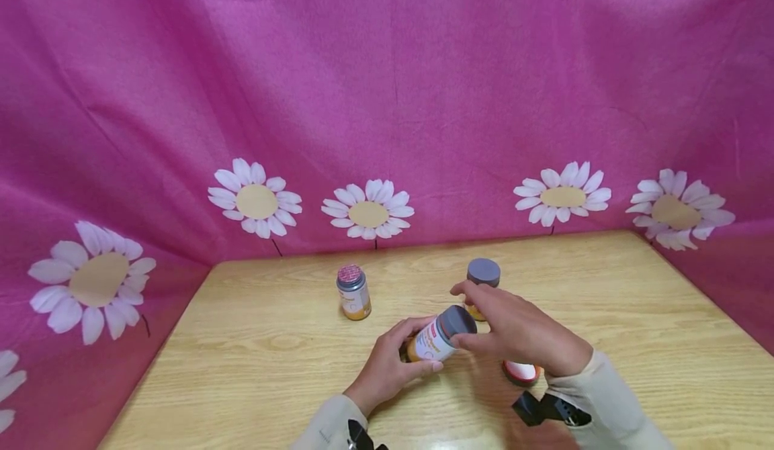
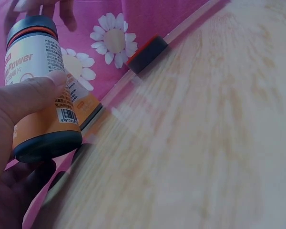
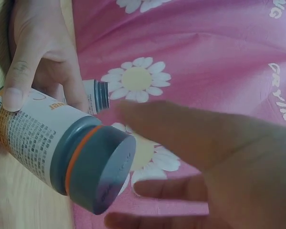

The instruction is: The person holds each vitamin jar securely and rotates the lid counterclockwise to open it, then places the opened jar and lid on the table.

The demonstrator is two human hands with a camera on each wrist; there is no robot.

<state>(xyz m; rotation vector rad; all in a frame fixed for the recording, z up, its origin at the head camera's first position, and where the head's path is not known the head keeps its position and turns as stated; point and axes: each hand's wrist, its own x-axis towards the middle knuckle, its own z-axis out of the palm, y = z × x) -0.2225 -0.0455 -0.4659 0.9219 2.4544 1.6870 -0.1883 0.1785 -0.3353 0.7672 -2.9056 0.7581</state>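
Observation:
My left hand (image 1: 387,364) grips a supplement bottle (image 1: 431,344) round its body and holds it tilted, its top toward the right. White and orange, with printed text, the bottle (image 2: 40,102) carries a grey cap (image 3: 102,171) with an orange ring under it. The thumb (image 2: 31,95) lies across the label. My right hand (image 1: 526,326) is beside the cap, its thumb and fingers spread around it; in the right wrist view they stand apart from the cap. Behind the right hand is another grey-capped bottle (image 1: 484,272), partly hidden.
An uncapped bottle (image 1: 353,295) with a pink-red seal on its mouth stands at the back of the wooden table (image 1: 254,356). A loose cap (image 1: 521,372), white inside with a red rim, lies below the right hand. A pink flowered cloth (image 1: 387,101) surrounds the table's back and sides.

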